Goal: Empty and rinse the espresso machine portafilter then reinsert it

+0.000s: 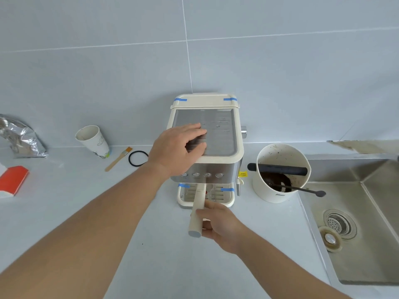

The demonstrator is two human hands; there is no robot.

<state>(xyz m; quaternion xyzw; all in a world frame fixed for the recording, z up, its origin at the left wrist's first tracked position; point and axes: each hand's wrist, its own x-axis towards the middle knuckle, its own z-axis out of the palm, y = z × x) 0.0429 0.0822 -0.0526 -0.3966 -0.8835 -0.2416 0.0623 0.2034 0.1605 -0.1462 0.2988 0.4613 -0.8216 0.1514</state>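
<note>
A cream and steel espresso machine stands against the tiled wall at the centre of the counter. Its portafilter sits under the front panel, with the cream handle pointing out toward me; the basket end is hidden beneath the machine. My left hand lies flat on the machine's metal top, fingers spread, holding nothing. My right hand grips the portafilter handle near its outer end. A cream knock box with a black bar and dark coffee grounds stands right of the machine.
A steel sink with drain strainer and loose plug fills the right side. A black spoon rests on the knock box rim. Left of the machine lie a black ring, a small brush, a paper cup, a foil bag and an orange-white box.
</note>
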